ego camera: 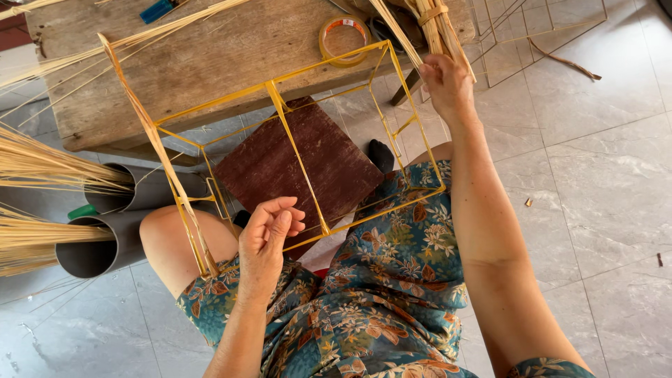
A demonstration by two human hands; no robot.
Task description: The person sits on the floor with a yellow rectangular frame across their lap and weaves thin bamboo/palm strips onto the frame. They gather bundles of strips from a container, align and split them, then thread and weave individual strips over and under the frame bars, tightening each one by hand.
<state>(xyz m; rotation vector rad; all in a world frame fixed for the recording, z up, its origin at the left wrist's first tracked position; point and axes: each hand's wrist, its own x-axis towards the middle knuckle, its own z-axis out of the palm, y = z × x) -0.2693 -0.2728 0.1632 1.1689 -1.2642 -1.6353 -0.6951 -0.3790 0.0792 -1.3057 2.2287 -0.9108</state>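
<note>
Left hand (269, 234) hovers over the lap with its fingers loosely curled, pinching nothing that I can make out, just beside the near rail of the yellow-wrapped rectangular wire frame (297, 157). That frame rests tilted across the knees, its far edge over the worn wooden bench (210, 63). It looks light and stiff but springy, with slick wrapping, so the corners and cross-bar seem the surest places to hold. A flat dark brown square board (301, 168) lies beneath it. Farther out, the right hand (446, 84) is closed around a thin pale reed strip (395, 31) at the frame's far corner; the strip looks limber and easily snapped. A roll of yellow tape (344, 38) sits on the bench, and grey plastic pipes (119, 224) stuffed with straw stand at the left.
</note>
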